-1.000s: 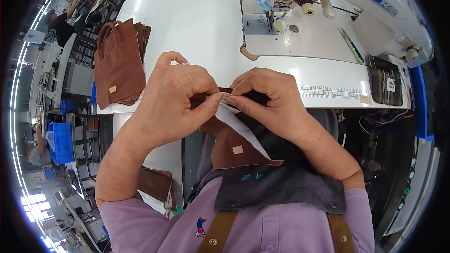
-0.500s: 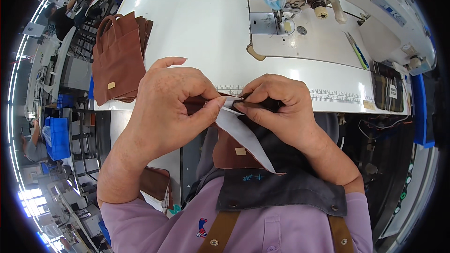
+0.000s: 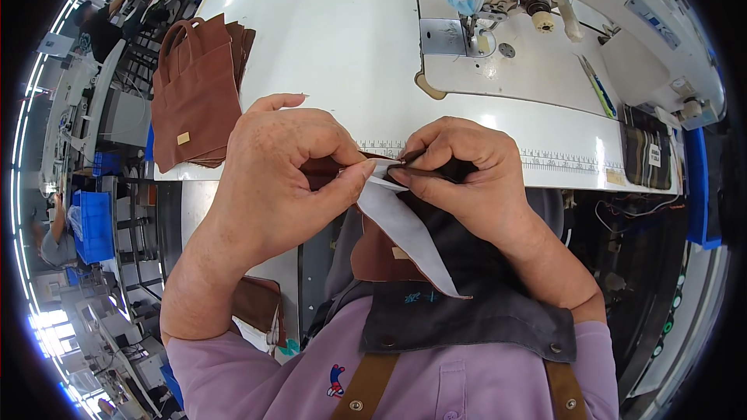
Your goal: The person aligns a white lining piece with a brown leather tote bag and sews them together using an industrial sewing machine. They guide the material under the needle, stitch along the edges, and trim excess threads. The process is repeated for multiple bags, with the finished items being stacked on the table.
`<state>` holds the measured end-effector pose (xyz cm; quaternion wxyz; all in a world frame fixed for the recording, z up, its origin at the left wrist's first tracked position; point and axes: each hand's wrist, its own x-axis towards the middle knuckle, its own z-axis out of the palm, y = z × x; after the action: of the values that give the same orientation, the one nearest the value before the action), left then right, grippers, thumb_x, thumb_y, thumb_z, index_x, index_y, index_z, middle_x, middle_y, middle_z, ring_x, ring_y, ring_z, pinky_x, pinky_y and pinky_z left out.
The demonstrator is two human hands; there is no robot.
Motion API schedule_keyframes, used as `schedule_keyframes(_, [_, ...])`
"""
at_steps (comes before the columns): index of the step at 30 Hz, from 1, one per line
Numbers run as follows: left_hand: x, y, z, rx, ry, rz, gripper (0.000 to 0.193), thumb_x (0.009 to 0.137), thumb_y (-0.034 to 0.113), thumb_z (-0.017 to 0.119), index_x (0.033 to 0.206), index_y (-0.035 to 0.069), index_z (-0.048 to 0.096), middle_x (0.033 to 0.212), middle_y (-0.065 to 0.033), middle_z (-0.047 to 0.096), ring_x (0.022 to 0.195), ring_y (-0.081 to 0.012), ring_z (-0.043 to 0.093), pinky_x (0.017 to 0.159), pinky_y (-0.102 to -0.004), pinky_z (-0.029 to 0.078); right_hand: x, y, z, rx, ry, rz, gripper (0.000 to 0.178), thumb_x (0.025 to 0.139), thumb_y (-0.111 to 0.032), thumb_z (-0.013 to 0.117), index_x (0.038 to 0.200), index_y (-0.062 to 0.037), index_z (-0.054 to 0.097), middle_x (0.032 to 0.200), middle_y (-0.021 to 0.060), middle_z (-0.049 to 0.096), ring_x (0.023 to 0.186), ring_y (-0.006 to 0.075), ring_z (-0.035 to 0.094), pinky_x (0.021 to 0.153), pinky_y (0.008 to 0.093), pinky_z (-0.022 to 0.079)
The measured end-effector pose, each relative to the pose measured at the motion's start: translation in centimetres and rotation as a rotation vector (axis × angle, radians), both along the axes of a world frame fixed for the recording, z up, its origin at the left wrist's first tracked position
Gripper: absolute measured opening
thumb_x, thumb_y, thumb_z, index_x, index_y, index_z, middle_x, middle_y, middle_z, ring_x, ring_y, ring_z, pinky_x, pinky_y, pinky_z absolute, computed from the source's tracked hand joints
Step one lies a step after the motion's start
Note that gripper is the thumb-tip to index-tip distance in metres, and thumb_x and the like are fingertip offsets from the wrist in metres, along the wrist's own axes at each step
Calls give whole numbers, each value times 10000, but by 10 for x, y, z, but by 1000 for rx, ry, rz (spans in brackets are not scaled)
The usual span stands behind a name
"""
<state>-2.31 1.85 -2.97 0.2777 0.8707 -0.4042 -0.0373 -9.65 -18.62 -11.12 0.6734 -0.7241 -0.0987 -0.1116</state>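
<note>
Between my hands hangs a brown leather bag panel (image 3: 380,258) with a small gold-coloured tag, its pale grey backing (image 3: 405,229) turned partly toward me. My left hand (image 3: 284,179) pinches the panel's upper edge between thumb and forefinger. Close beside it, my right hand (image 3: 471,175) is closed with thumb and fingers on the same edge, where a dark strip shows at the fingertips. What lies inside the right hand's grip is partly hidden. Both hands are held over the front edge of the white table (image 3: 327,54), and the panel drapes down over my dark apron (image 3: 467,315).
Brown leather bag pieces with handles (image 3: 198,89) lie stacked at the table's left. A sewing machine (image 3: 622,8) stands at the right, with snips (image 3: 597,87) and a folded plaid cloth (image 3: 646,148) near it. A ruler scale (image 3: 556,161) runs along the front edge. More brown leather (image 3: 255,299) sits lower left.
Both hands keep their pinch in nearly the same place. The hanging grey-backed flap has dropped slightly and covers more of the tag. The view has shifted a little.
</note>
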Motion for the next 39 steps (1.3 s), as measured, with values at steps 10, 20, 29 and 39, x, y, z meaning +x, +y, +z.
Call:
schedule_keyframes(10, [8, 9, -12, -114, 131, 47, 115, 803, 68, 755, 726, 68, 669, 619, 22, 656, 634, -111, 669, 1101, -482, 365, 4, 13, -2, 3, 13, -15, 152, 778, 28, 783, 782, -19, 638, 893, 83, 716, 800, 130, 672, 708, 264, 521])
schedule_keyframes(20, [9, 28, -16, -63, 43, 43, 34, 797, 73, 749, 823, 92, 762, 768, 19, 751, 687, -107, 696, 1149, -478, 308, 16, 28, 7, -14, 199, 101, 128, 869, 28, 729, 990, 21, 688, 851, 10, 671, 789, 42, 604, 715, 207, 499])
schedule_keyframes(29, [4, 40, -18, -92, -68, 4, 58, 787, 64, 766, 834, 97, 773, 768, 33, 752, 676, -102, 695, 1149, -460, 282, 15, 30, 17, -232, 178, 57, 155, 818, -100, 806, 887, 9, 720, 802, 104, 706, 702, 170, 658, 654, 314, 522])
schedule_keyframes(39, [19, 67, -55, -181, 43, 279, 171, 744, 124, 708, 910, 99, 737, 845, 16, 723, 813, -168, 681, 1075, -436, 349, 40, 79, 4, -674, -556, -101, 230, 772, -144, 720, 986, -78, 667, 839, 60, 670, 770, 268, 684, 653, 404, 535])
